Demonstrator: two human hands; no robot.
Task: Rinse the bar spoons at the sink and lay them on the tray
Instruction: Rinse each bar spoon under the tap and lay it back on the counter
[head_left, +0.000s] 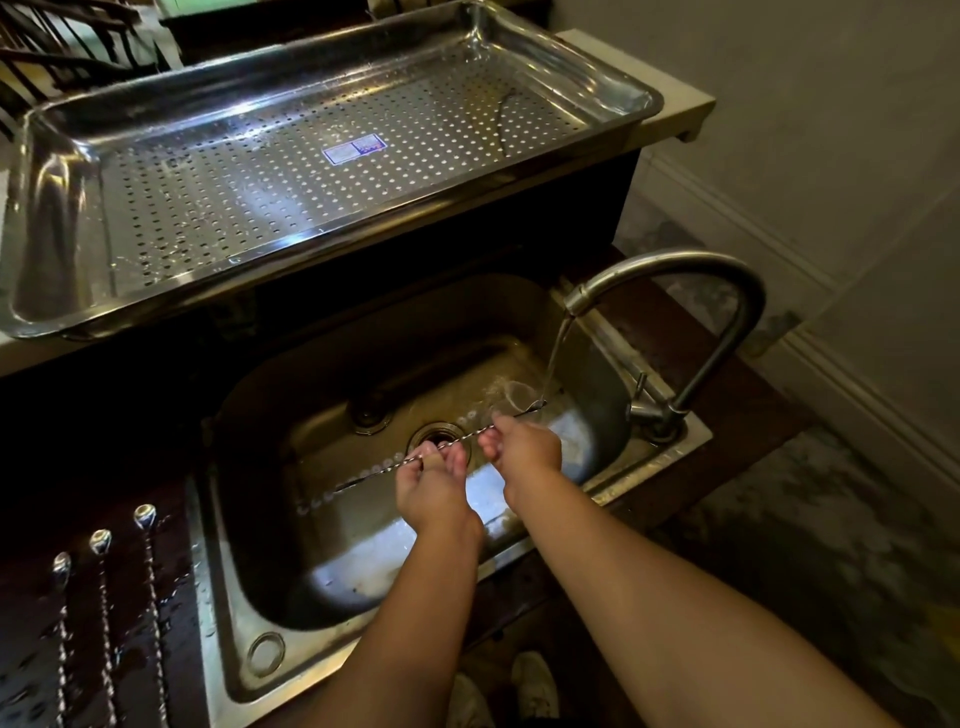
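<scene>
While water is running from the faucet (670, 270), we are pinching one twisted bar spoon (441, 447) over the sink (249, 597): left hand (436, 493) gripping mid-stem, right hand (524, 447) nearer the bowl, which is lying beyond the right fingers under the stream.

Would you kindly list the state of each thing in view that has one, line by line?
Tap: running.
Held spoon: bowl under the stream, pinched by both hands.
Left hand: gripping the handle.
Right hand: gripping nearer the bowl.
Three spoons: lying on the wet counter, untouched.
Tray: wet; one spoon lies in it.
Sink: drain open.
</scene>
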